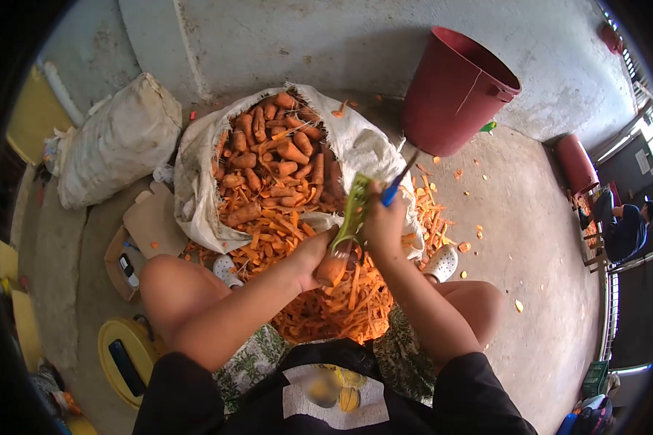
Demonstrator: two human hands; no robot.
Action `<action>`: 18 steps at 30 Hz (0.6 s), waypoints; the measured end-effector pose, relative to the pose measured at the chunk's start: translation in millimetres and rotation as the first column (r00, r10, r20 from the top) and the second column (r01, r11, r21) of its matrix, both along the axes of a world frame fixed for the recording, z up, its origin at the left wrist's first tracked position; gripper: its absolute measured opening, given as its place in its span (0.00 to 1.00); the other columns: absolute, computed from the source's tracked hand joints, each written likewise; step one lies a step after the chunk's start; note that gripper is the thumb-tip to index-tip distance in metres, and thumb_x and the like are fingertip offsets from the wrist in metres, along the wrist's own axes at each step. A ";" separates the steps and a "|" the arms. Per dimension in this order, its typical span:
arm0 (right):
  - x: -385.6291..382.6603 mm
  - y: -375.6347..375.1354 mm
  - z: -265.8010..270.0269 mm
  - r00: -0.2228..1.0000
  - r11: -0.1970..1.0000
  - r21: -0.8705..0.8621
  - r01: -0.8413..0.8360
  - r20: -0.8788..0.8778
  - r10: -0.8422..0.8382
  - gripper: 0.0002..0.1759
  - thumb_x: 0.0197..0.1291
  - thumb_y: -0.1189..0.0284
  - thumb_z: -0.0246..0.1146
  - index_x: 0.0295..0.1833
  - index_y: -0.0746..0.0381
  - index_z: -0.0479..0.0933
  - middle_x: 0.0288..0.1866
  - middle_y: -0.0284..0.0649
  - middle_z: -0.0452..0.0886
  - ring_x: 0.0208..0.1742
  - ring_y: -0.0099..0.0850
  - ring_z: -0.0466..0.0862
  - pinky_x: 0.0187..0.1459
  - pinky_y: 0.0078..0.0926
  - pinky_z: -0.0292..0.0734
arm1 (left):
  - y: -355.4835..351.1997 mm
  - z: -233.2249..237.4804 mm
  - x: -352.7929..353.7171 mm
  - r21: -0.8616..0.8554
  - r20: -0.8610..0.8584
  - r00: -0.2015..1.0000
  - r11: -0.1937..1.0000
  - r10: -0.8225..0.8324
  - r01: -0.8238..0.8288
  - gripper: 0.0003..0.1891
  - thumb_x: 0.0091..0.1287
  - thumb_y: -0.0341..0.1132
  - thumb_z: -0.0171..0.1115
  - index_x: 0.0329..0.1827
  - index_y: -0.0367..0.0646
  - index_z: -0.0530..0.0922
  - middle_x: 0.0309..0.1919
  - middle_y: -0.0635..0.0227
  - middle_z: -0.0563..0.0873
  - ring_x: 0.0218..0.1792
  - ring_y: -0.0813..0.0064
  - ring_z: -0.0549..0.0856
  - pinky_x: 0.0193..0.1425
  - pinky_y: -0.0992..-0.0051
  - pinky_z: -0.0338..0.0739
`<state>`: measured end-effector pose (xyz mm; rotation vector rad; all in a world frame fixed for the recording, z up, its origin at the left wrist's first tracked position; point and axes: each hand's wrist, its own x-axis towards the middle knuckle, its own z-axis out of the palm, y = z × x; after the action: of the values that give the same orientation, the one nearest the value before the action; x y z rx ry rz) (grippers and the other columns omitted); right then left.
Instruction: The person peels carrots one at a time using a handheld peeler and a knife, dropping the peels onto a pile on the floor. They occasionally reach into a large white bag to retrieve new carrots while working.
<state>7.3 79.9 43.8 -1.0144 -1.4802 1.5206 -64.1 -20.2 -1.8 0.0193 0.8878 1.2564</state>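
In the middle of the view, my left hand (312, 259) is closed around a carrot (331, 271). My right hand (384, 223) grips a green peeler (355, 208), whose looped end meets the carrot. A blue-handled knife (391, 193) is also in my right hand, its blade pointing up and to the right. Beneath both hands lies a heap of orange carrot peelings (341, 313). Just beyond stands an open white sack (194, 199) full of unpeeled carrots (286, 156), with more peelings at its mouth.
A red bucket (442, 94) stands by the wall. At the left are a stuffed white sack (120, 148), a cardboard box (116, 257) and a yellow lid (109, 337) with a phone (127, 368) on it. Another person (626, 235) sits far right.
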 end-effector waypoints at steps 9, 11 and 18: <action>6.6 -9.4 -22.5 0.963 0.916 0.398 -0.049 0.264 -0.064 0.13 0.61 0.68 0.53 0.29 0.67 0.68 0.16 0.44 0.69 0.18 0.33 0.67 0.23 0.33 0.64 | 1.5 -26.2 1.5 0.166 0.198 0.980 0.986 -0.029 -0.005 0.15 0.68 0.43 0.40 0.40 0.41 0.72 0.29 0.62 0.79 0.28 0.69 0.80 0.27 0.68 0.76; 7.4 17.3 -28.1 0.943 0.921 0.387 0.050 0.285 -0.171 0.13 0.61 0.67 0.53 0.30 0.67 0.69 0.17 0.46 0.70 0.19 0.36 0.69 0.24 0.34 0.65 | -1.9 -5.4 7.1 0.056 0.000 0.992 0.990 -0.128 0.128 0.17 0.69 0.45 0.37 0.43 0.42 0.70 0.28 0.65 0.77 0.25 0.72 0.77 0.24 0.71 0.73; 48.1 132.5 -46.8 0.682 0.664 0.604 0.440 0.257 -0.685 0.13 0.61 0.66 0.53 0.31 0.67 0.70 0.19 0.47 0.74 0.22 0.41 0.74 0.26 0.36 0.66 | -15.6 31.6 16.6 0.001 -0.245 0.887 0.915 -0.392 0.404 0.18 0.68 0.52 0.42 0.40 0.44 0.67 0.26 0.69 0.73 0.26 0.78 0.76 0.28 0.76 0.75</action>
<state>55.4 212.4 -3.0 -1.4072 -1.5262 0.3849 -47.5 -35.7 29.7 0.3870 0.9988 0.8990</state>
